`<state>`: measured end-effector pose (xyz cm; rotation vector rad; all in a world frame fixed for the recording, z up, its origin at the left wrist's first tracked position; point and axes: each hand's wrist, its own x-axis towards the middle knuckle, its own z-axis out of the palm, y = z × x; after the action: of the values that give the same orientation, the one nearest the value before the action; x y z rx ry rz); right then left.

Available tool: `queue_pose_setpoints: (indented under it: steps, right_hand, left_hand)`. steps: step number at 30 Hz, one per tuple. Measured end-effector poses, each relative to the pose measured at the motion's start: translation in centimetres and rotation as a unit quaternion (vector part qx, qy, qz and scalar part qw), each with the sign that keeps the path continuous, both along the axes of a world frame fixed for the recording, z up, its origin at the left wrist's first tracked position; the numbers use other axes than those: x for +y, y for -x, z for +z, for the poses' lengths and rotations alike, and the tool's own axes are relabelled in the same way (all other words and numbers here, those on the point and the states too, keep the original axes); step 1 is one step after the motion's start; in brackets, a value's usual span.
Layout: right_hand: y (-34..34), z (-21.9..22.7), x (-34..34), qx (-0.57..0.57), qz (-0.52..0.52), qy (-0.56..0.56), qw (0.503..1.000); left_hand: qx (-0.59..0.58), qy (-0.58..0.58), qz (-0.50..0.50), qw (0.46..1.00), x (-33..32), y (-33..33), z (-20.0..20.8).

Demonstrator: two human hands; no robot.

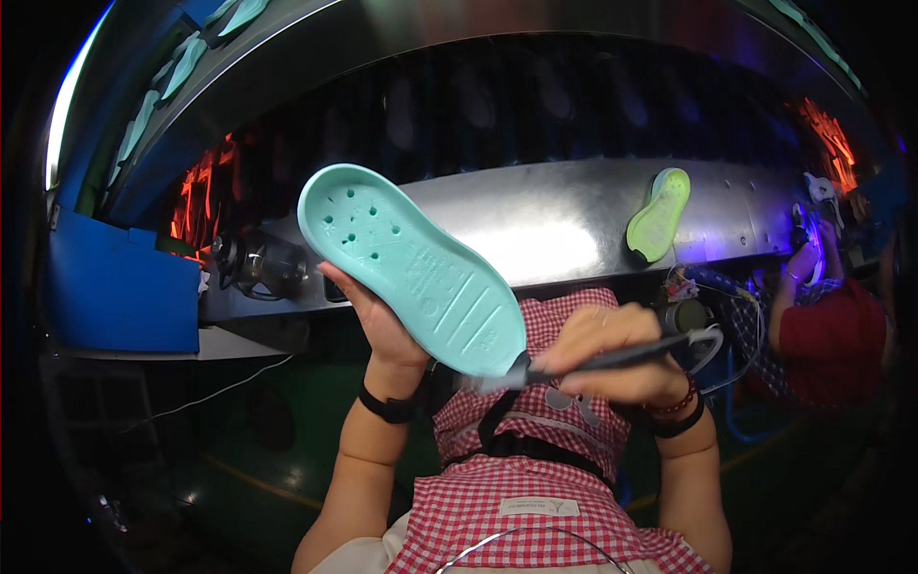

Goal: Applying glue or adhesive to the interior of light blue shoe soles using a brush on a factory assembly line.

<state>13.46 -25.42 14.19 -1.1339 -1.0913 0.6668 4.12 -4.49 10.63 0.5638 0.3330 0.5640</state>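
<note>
Moulded characters (418, 271) are running across the middle of the mint-green sole (390, 244), with a small round mark (428, 307) sitting near them and another tiny mark (490, 338) showing toward the sole's lower end; none is coming out legibly. On the red-and-white checked apron (469, 490), a pale rectangular label (538, 508) is carrying fine print too small to read.
</note>
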Motion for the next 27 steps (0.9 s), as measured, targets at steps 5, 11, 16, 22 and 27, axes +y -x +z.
queue_pose_setpoints:
  steps: [5, 11, 16, 22, 27]
  right_hand:
    - [0.2, -0.8, 0.4, -0.043, -0.028, 0.063, 0.997]
    - [0.9, -3.0, 0.6, 0.297, -0.013, -0.002, 0.955]
    - [2.6, -2.7, 1.9, 0.510, -0.037, -0.067, 0.857]
    - [3.2, -1.7, 1.2, 0.158, -0.073, 0.004, 0.985]
    - [2.2, -1.2, 1.8, 0.182, -0.129, 0.019, 0.975]
  left_hand:
    - [-0.033, 0.053, 0.017, 0.998, 0.0, -0.6, 0.4]
    - [-0.023, 0.044, -0.044, 0.998, 0.2, -0.8, 1.7]
    - [-0.226, 0.106, -0.187, 0.950, -4.2, 0.7, 2.5]
    - [-0.139, 0.118, -0.185, 0.966, -3.8, 0.5, 1.5]
    - [-0.095, 0.089, -0.160, 0.979, -3.5, 0.3, 1.7]
